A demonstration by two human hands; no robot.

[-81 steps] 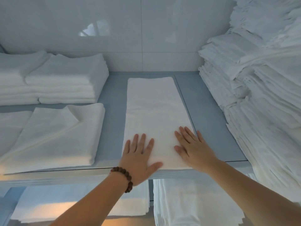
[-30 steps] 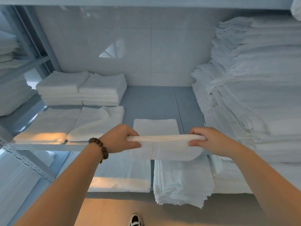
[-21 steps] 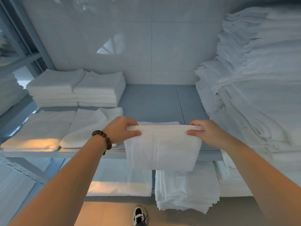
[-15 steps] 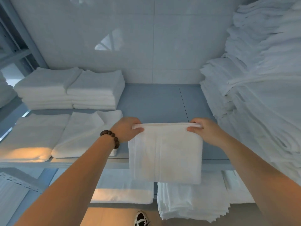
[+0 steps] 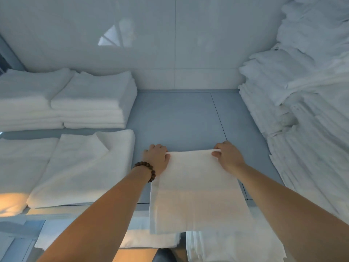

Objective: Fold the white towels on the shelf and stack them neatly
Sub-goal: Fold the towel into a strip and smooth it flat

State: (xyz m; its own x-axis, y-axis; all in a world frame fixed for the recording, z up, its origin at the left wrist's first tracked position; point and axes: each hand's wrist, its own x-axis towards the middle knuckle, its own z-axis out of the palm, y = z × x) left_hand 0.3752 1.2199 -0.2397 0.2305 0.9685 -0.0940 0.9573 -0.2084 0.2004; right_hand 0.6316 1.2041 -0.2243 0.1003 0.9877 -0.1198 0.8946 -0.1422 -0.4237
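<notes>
Both forearms reach forward side by side over the front edge of the shelf (image 5: 179, 120). The left hand (image 5: 155, 159), with a bead bracelet (image 5: 146, 170) on its wrist, has its fingers curled over the far left corner of the folded towel (image 5: 194, 190), with the thumb on top of the cloth. The right hand (image 5: 227, 157) pinches the far right corner, knuckles up and fingertips tucked onto the cloth.

The towel's held far edge runs left to right, a little way in from the shelf's front edge and about midway along it. Its long axis runs front to back, and its near part passes over the front edge and hangs below it. Whether the cloth rests on the shelf under the hands cannot be told.

Bare shelf lies beyond the hands as far as the tiled wall (image 5: 170, 44). On the left, a flat folded towel (image 5: 81, 167) lies near the front edge just beside the left hand, and neat stacks (image 5: 94, 99) sit at the back left corner. A tall loose pile (image 5: 302, 110) fills the right side. More towels (image 5: 226, 246) lie on the level below.
</notes>
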